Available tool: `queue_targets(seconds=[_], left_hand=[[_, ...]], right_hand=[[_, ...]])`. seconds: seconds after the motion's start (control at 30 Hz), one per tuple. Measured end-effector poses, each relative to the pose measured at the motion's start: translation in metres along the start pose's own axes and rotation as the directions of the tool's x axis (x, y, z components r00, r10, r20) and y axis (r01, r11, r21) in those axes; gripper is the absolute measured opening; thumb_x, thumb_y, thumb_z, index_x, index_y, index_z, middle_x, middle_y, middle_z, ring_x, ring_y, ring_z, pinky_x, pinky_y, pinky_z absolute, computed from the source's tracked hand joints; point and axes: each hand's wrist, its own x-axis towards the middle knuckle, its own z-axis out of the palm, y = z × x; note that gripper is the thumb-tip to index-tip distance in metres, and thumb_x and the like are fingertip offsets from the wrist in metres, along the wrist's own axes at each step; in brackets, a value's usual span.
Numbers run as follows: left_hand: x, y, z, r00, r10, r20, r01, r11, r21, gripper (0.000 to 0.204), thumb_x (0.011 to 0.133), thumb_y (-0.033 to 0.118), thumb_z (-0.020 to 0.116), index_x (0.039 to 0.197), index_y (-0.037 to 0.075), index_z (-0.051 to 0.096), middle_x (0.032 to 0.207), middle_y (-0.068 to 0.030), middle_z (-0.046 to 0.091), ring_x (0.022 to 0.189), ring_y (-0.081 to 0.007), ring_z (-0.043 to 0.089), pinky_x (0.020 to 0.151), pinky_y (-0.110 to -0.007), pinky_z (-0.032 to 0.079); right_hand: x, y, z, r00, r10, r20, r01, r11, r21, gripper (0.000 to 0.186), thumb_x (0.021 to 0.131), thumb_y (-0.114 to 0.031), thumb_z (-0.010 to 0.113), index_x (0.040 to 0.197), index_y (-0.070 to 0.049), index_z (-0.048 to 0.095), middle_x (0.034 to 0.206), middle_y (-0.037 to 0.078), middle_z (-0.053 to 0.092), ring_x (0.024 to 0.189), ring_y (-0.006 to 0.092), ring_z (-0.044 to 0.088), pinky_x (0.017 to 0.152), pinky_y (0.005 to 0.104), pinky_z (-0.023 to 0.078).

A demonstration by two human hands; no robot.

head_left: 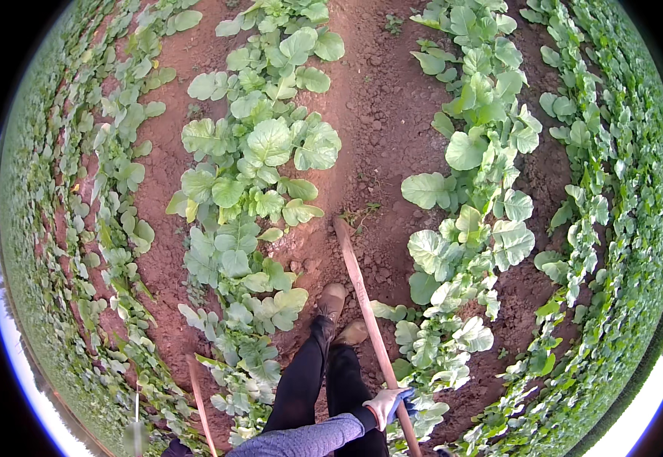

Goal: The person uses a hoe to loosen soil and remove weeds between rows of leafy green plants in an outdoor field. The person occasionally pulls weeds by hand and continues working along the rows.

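Note:
My left hand [389,405], in a white glove with a blue part, is closed around a long wooden hoe handle [367,308]. The blue-grey sleeve reaches across my body from the lower left. The handle slants up and away, past my boots, to the soil between two leafy crop rows. At its far end lie small weeds [360,215]; no blade can be made out there. My right hand does not show; a small dark shape at the lower edge beside the handle is too cut off to tell.
Rows of broad-leaved green plants stand close on the left [259,152] and right [476,152]. My brown boots [332,298] are on the reddish soil [381,114] between them. Another wooden handle [200,404] stands beyond the left row, beside a dark shape at the lower edge.

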Motion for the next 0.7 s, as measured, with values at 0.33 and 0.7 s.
queue_targets(seconds=[0.33, 0.7], left_hand=[[-0.028, 0.091, 0.150, 0.903, 0.280, -0.326, -0.168, 0.929, 0.330, 0.015, 0.090, 0.023, 0.066, 0.088, 0.008, 0.065, 0.068, -0.0001, 0.051, 0.057, -0.0159, 0.051, 0.058, -0.037, 0.055], [-0.057, 0.408, 0.374, 0.331, 0.943, 0.034, -0.259, 0.056, 0.964, 0.028, 0.085, 0.031, 0.063, 0.075, 0.006, 0.056, 0.056, -0.0043, 0.052, 0.046, -0.0197, 0.053, 0.041, -0.038, 0.045]], right_hand=[[-0.178, 0.037, 0.039, 0.791, 0.587, 0.169, -0.599, 0.801, 0.022, 0.057, 0.076, -0.030, 0.079, 0.122, -0.005, 0.057, 0.077, 0.008, 0.067, 0.067, 0.0198, 0.063, 0.063, 0.0360, 0.052], [0.204, -0.307, 0.009, 0.997, -0.082, 0.010, 0.053, 0.726, 0.686, 0.024, 0.090, -0.025, 0.066, 0.094, -0.003, 0.057, 0.062, -0.002, 0.051, 0.049, 0.0077, 0.043, 0.043, 0.0267, 0.038]])
